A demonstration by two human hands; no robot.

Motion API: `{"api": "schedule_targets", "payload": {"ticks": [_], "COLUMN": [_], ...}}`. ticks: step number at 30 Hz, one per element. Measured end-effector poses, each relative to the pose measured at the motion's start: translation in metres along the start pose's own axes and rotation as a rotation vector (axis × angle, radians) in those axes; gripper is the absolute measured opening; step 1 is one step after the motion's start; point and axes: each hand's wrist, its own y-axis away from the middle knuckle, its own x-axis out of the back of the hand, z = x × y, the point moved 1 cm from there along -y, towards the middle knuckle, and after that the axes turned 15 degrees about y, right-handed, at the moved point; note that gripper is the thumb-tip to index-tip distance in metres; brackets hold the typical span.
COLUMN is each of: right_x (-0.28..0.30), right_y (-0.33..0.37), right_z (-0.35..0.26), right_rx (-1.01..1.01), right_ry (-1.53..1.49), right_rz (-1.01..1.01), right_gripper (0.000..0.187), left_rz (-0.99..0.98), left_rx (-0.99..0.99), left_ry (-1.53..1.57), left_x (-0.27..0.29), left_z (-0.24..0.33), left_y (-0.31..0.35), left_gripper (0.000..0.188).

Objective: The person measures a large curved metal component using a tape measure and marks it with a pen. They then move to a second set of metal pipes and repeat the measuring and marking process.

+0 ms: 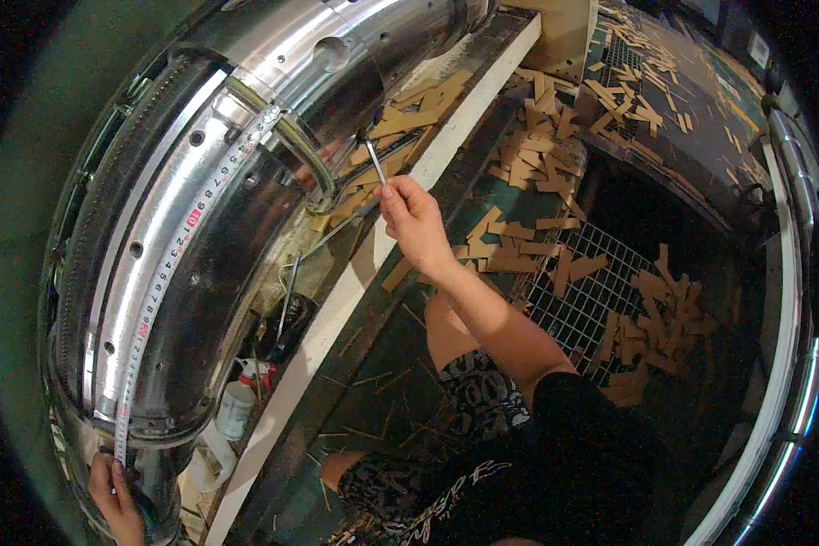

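Observation:
A white measuring tape (146,314) with black and red markings runs lengthwise along a large shiny metal cylinder (177,264). My left hand (114,496) is at the tape's near end, fingers closed on it at the lower left. My right hand (412,218) pinches the handle of a slim silver tool that looks like a wrench (376,164), over a pale beam. The tool's far end is close to the cylinder's edge, among brown cardboard strips (423,107); I cannot tell whether it touches anything. A curved metal band (287,141) crosses the cylinder near the tape's far end.
The long pale beam (337,314) separates me from the cylinder. Beside it stand a white bottle with a red top (237,407) and a white jug (211,462). Cardboard scraps (537,150) lie heaped to the right, around a wire grid (578,273). A curved rail (783,364) borders the right.

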Motion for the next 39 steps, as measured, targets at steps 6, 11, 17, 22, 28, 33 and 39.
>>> {"api": "schedule_targets", "payload": {"ticks": [6, 11, 17, 22, 28, 33, 39], "right_x": [-0.014, -0.023, -0.028, 0.047, 0.085, 0.082, 0.049], "right_y": [0.009, 0.01, 0.005, -0.028, -0.064, -0.054, -0.042], "right_z": [-0.026, -0.043, -0.031, -0.014, -0.051, -0.01, -0.005], "right_rx": [-0.19, -0.308, -0.274, 0.018, 0.319, 0.127, 0.093], "right_ry": [-0.324, -0.687, -0.723, 0.18, 0.579, 0.348, 0.338], "right_rz": [-0.115, -0.135, -0.239, -0.176, -0.363, -0.12, 0.02], "right_gripper": [0.014, 0.014, 0.016, 0.022, 0.022, 0.023, 0.02], "left_rz": [-0.087, -0.089, -0.072, -0.068, -0.007, 0.008, -0.076], "left_rx": [-0.122, -0.128, -0.183, -0.146, 0.009, -0.012, -0.117], "left_ry": [-0.098, -0.154, -0.137, -0.112, -0.053, -0.049, -0.101], "left_x": [-0.002, -0.002, -0.004, -0.006, 0.002, 0.002, -0.004], "left_z": [0.048, 0.056, 0.06, 0.074, 0.009, -0.002, 0.063], "left_y": [-0.006, -0.006, -0.005, -0.007, 0.001, 0.0, -0.006], "left_gripper": [0.027, 0.027, 0.025, 0.024, 0.025, 0.025, 0.023]}}
